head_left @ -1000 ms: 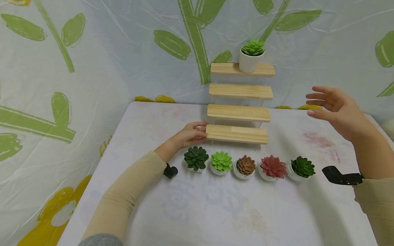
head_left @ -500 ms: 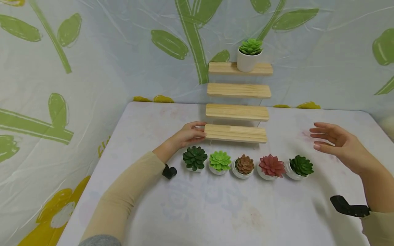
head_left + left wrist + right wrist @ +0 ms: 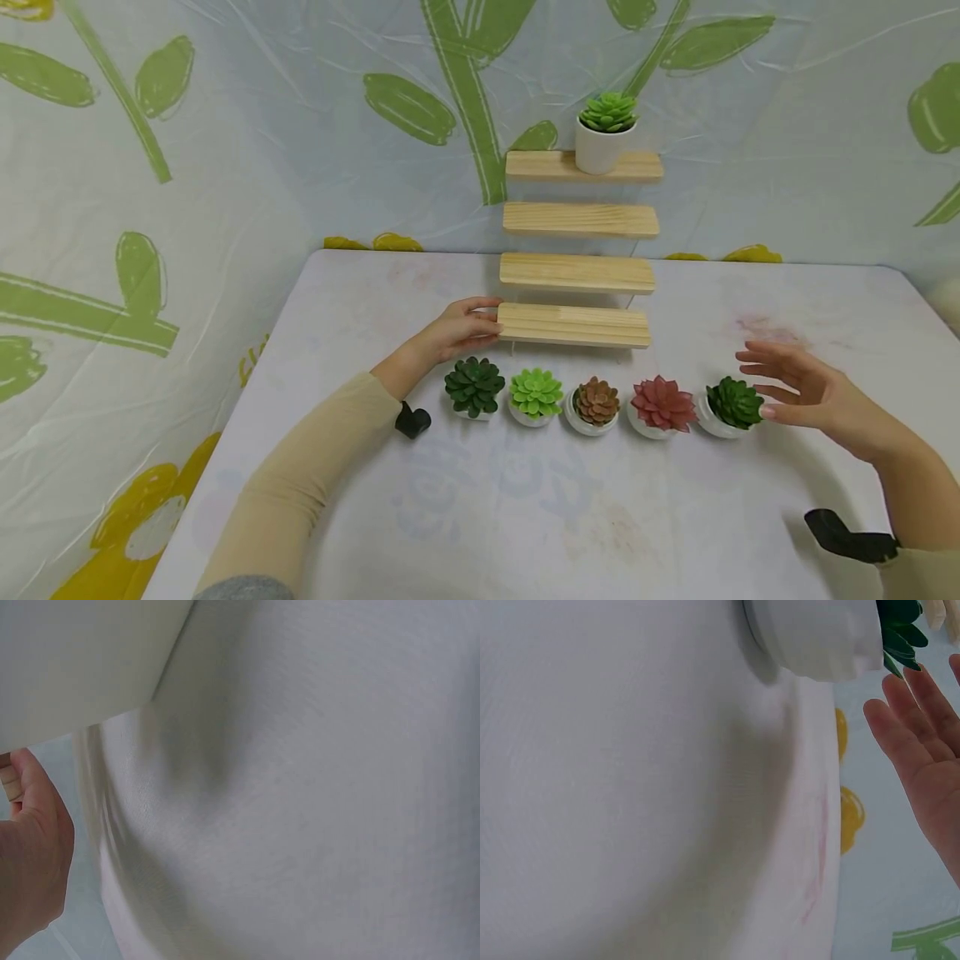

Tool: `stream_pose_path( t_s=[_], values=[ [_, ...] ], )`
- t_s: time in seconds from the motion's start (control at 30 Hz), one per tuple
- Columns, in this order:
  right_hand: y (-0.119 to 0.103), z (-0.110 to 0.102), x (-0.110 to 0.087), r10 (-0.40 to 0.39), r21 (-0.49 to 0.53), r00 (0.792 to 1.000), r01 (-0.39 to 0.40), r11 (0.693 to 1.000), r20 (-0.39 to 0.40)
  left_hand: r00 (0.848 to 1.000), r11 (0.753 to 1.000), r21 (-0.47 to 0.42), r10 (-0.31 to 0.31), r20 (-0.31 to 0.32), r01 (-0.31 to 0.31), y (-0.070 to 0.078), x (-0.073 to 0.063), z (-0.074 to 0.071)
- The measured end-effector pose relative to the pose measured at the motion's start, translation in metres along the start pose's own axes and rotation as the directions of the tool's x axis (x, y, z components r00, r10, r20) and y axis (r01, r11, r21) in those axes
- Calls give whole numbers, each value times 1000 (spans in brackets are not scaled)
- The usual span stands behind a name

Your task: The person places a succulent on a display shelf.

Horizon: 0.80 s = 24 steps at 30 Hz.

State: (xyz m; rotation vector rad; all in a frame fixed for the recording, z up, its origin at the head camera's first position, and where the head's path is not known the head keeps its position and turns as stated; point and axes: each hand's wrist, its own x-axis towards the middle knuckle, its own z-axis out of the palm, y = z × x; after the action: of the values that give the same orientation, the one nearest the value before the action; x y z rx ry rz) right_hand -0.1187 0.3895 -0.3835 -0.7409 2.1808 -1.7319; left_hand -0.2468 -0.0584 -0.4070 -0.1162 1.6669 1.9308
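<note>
Rightmost succulent (image 3: 735, 402) | beside right hand (image 3: 821, 402) | left hand (image 3: 454, 330) apart (holding lowest shelf (image 3: 576, 324))

A pale sheet (image 3: 285, 167) printed with green stems (image 3: 467, 100) and yellow flowers (image 3: 120, 542) hangs behind a whitish table (image 3: 540, 533).

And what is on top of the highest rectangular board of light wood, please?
One round white pot with a bright green succulent stands on the highest board. The part beneath the pot is covered and cannot be seen.
</note>
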Motion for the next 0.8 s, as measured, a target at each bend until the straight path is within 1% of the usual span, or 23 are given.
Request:
stream_pose_path(
  t_s=[0.1, 0.2, 0.33, 0.47, 0.57, 0.63, 0.8],
  values=[
    [3, 2, -3, 42, -48, 999, -42, 998, 4, 1000, 1000, 2, -1, -2, 1, 0, 0, 0],
    [6, 4, -6, 91, -114, 996, -90, 989, 4, 1000, 1000, 2, -1, -8, 1, 0, 0, 0],
    [10, 9, -8, 143, -158, 990, -140, 977, 4, 1000, 1000, -2, -2, -14, 2, 0, 0, -1],
    [13, 13, -8, 218, -215, 976, -212, 953, 3, 1000, 1000, -7, -13, -18, 13, 0, 0, -1],
    [15, 15, -7, 245, -242, 969, -236, 941, 10, 1000, 1000, -7, -12, -18, 12, 0, -1, -1],
    [17, 16, -6, 251, -243, 968, -242, 939, 8, 1000, 1000, -9, -8, -17, 8, 1, -1, -1],
    [20, 19, -6, 243, -243, 969, -246, 938, -43, 1000, 1000, -13, -1, -13, 1, 0, 0, 1]
  ],
)
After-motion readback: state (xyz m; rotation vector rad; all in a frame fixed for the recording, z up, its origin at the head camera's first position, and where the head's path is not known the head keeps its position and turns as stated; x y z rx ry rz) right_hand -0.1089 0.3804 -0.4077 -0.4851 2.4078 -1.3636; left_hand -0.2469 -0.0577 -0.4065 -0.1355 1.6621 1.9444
